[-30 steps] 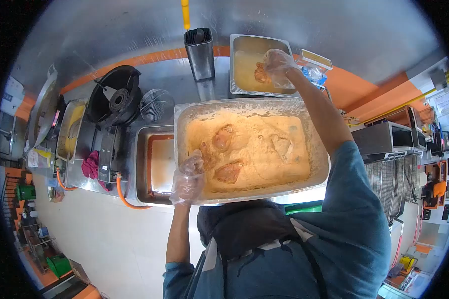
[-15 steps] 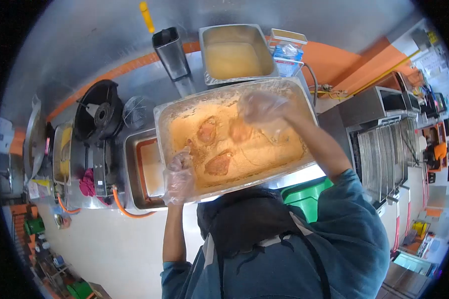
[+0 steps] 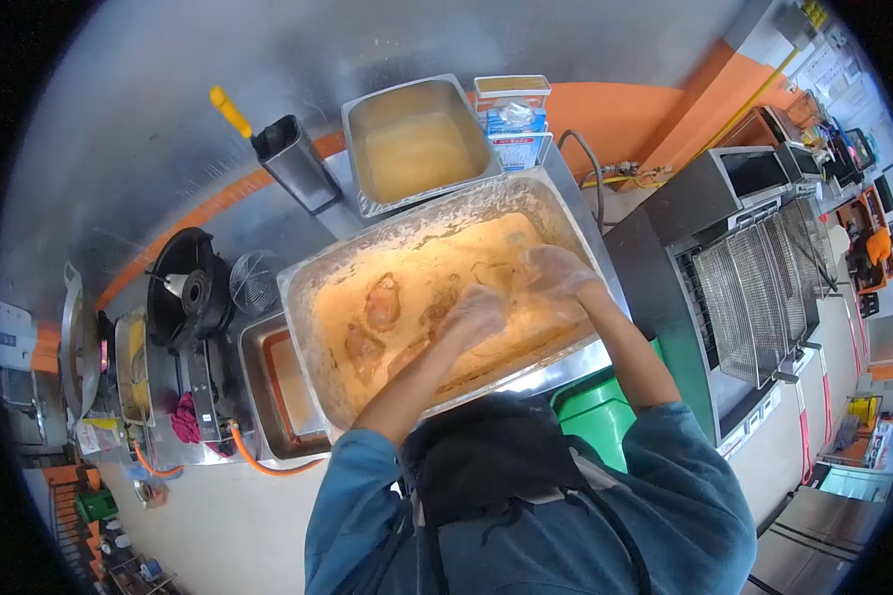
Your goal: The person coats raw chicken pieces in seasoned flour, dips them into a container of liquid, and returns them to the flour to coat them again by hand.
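A deep metal pan (image 3: 318,397) of pale orange breading flour (image 3: 506,238) lies in front of me. Coated pieces of raw meat that look like chicken (image 3: 382,302) rest in its left half, with another piece (image 3: 364,352) nearer the left wall. My left hand (image 3: 478,313), in a clear plastic glove, is low over the middle of the flour beside a further piece (image 3: 437,315). It is smeared, and its fingers do not show clearly. My right hand (image 3: 556,272), gloved too, touches the flour at the right side; its fingertips are indistinct.
Behind stands a metal pan of yellowish liquid (image 3: 422,149), next to a blue and white box (image 3: 516,134) and a metal holder (image 3: 296,164). A shallow tray (image 3: 293,387) is at left. Wire fryer baskets (image 3: 744,297) are at right, a green bin (image 3: 595,412) below.
My left hand has moved from the pan's left edge to its middle. My right hand has moved right and down onto the flour. The camera view has shifted and turned slightly.
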Demonstrator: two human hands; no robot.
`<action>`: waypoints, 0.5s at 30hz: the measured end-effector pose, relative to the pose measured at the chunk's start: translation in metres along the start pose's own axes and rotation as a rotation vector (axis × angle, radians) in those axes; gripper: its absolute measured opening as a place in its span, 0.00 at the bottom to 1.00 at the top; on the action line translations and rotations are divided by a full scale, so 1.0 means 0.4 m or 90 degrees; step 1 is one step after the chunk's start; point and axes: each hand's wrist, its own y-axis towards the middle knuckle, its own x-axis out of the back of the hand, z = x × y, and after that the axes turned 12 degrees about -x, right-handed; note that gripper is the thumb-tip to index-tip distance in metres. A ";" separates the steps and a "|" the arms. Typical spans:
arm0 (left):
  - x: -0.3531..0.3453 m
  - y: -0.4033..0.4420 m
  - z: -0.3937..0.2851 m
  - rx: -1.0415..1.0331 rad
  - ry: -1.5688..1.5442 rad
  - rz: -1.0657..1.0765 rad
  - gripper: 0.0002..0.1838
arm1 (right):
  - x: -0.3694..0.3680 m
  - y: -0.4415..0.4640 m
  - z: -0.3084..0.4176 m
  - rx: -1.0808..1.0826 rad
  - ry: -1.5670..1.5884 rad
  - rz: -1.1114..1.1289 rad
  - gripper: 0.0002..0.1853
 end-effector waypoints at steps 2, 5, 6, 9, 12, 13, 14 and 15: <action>-0.131 0.039 -0.176 0.140 -0.065 -0.193 0.10 | 0.061 -0.049 0.017 -0.068 -0.005 0.010 0.19; -0.207 0.107 -0.177 0.071 0.376 -0.375 0.11 | 0.092 -0.105 0.013 -0.148 0.043 -0.045 0.17; -0.191 0.148 -0.044 -0.033 0.727 -0.395 0.11 | 0.098 -0.113 0.010 -0.168 0.068 -0.075 0.17; -0.207 0.197 0.053 0.052 0.663 -0.324 0.11 | 0.140 -0.131 0.019 -0.225 0.096 -0.043 0.16; -0.221 0.210 0.029 0.087 0.555 -0.255 0.13 | 0.115 -0.118 -0.041 -0.191 0.089 -0.112 0.16; -0.226 0.207 -0.003 0.060 0.605 -0.239 0.12 | 0.136 -0.123 -0.032 -0.197 0.119 -0.112 0.15; -0.230 0.200 -0.036 0.034 0.655 -0.222 0.11 | 0.161 -0.133 -0.017 -0.203 0.150 -0.112 0.14; -0.228 0.192 -0.063 0.007 0.706 -0.205 0.10 | 0.182 -0.140 -0.002 -0.209 0.181 -0.111 0.14</action>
